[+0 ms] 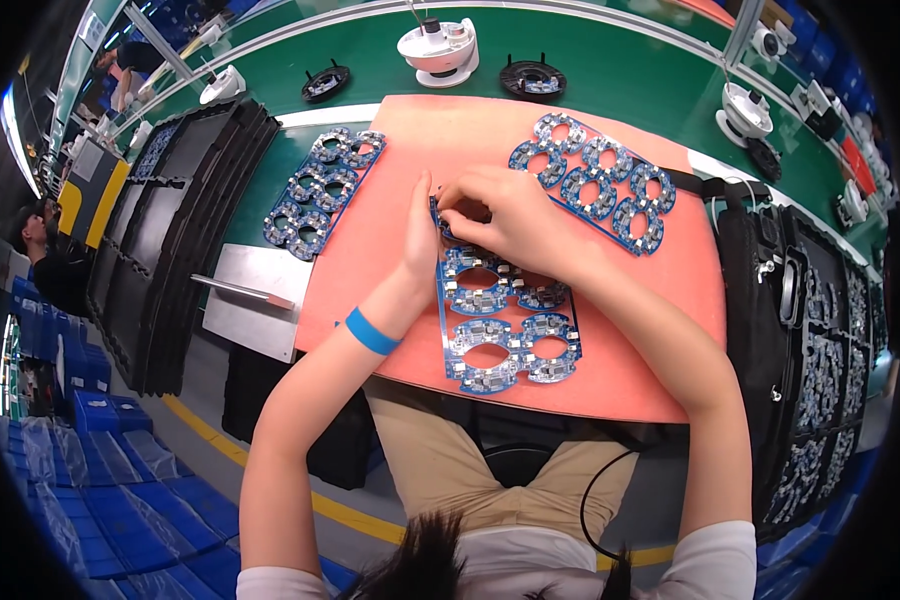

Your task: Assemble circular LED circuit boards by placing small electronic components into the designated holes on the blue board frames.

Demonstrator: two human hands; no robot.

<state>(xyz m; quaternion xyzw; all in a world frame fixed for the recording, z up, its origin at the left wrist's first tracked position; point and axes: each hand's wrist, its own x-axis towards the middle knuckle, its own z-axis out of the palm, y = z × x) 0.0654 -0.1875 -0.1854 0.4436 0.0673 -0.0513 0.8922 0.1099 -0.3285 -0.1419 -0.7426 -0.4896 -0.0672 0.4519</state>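
A blue panel of ring-shaped circuit boards [480, 328] is in front of me, its near end by the mat's front edge. My left hand [420, 240], with a blue wristband, grips the panel's far left edge; one finger points away from me and the others are mostly hidden. Over the panel's far end, my right hand [505, 215] is closed in a pinch at the left corner, its fingers bent and hiding the boards beneath. Similar panels lie flat at the left [322, 190] and far right [595, 180].
The orange mat [660, 330] covers the bench. Stacked black trays [185, 240] stand left, beside a metal plate [255, 295]. A black rack of boards [815, 370] stands right. White domed housings [438, 50] and black round parts [532, 80] sit on the green surface beyond.
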